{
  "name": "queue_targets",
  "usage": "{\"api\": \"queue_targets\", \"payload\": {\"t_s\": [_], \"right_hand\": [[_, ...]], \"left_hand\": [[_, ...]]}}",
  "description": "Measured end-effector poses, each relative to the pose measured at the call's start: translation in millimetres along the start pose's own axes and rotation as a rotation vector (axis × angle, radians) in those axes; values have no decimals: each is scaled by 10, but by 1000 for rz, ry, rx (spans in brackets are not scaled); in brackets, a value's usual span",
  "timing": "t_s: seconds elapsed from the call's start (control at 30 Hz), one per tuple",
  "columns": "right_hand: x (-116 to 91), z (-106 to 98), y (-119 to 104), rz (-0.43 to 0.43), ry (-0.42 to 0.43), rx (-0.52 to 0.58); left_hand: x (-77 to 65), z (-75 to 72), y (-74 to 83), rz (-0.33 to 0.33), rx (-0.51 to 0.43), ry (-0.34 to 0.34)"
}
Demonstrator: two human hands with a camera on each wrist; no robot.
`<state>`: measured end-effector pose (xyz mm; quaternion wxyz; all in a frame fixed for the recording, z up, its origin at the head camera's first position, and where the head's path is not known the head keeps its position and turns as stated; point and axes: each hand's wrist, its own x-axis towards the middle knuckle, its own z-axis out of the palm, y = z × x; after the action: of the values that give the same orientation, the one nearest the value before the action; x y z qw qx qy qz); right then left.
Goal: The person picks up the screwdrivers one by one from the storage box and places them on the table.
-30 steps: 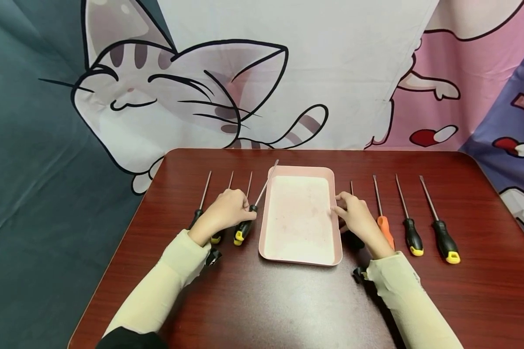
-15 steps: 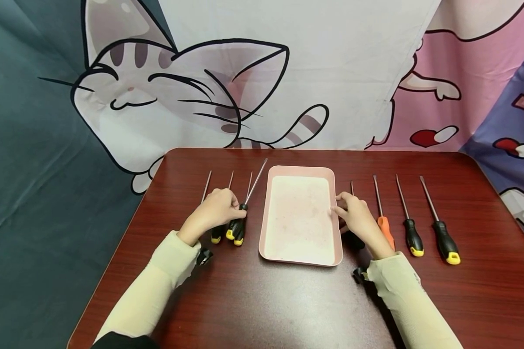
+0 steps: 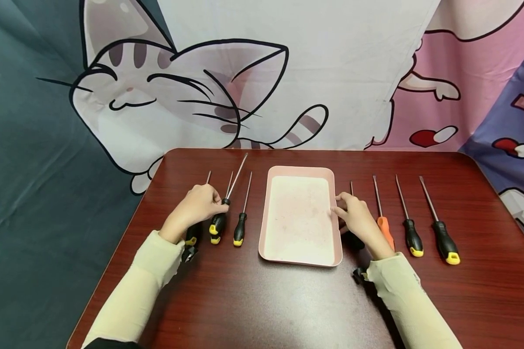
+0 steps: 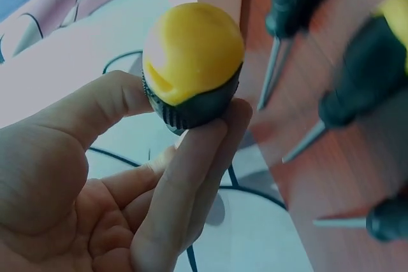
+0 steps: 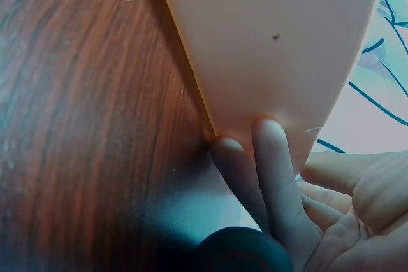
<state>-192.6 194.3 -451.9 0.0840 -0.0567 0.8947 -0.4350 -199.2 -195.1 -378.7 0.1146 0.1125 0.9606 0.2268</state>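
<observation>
In the head view my left hand (image 3: 198, 206) holds a screwdriver (image 3: 218, 223) near the top of its black-and-yellow handle, the shaft slanting up and away. Seen from the left wrist, the thumb and fingers pinch this handle, its yellow end cap (image 4: 194, 52) facing the camera. Below it another screwdriver (image 3: 215, 239) lies mostly covered. The pink tray (image 3: 263, 237) sits at the middle of the table. My right hand (image 3: 358, 215) holds the tray's right edge; in the right wrist view, two fingertips press its outer wall (image 5: 274, 74) and the thumb is at the rim.
One screwdriver (image 3: 240, 228) lies left of the tray; another (image 3: 193, 235) is partly under my left hand. Right of the tray are an orange-handled screwdriver (image 3: 385, 231) and two black-and-yellow ones, plus a black handle (image 3: 352, 240) partly behind my right hand. A printed curtain (image 3: 332, 72) hangs behind the table.
My left hand has moved left with the screwdriver, away from the tray and past the screwdriver nearest it, which now shows whole. The right hand and tray have stayed put.
</observation>
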Motion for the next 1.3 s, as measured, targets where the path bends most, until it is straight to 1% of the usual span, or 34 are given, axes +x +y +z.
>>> {"api": "queue_targets", "payload": {"t_s": [0.13,0.27,0.4,0.53,0.8,0.97,1.07,1.3], "right_hand": [[-1,-2,2,-3,2,-2],[-3,-3,2,-7,3,9],[-4,-8,1,-20,16,-18],[-2,-7,5,-14,13,-14],[1,0,15,-29,29,-68],[-5,7,12,-13,14,-15],[-4,10,9,-8,7,15],[-2,8,6,-7,17,6]], "left_hand": [[-14,-75,-85,-28,14,15],[-40,-130,-161,-63,12,3],[-70,-169,-233,-84,6,4],[-107,-205,-317,-99,6,-1],[-167,-261,-492,-110,20,6],[-196,-275,-571,-148,44,22],[-207,-285,-618,-157,58,37],[-243,-317,-714,-162,75,52]]}}
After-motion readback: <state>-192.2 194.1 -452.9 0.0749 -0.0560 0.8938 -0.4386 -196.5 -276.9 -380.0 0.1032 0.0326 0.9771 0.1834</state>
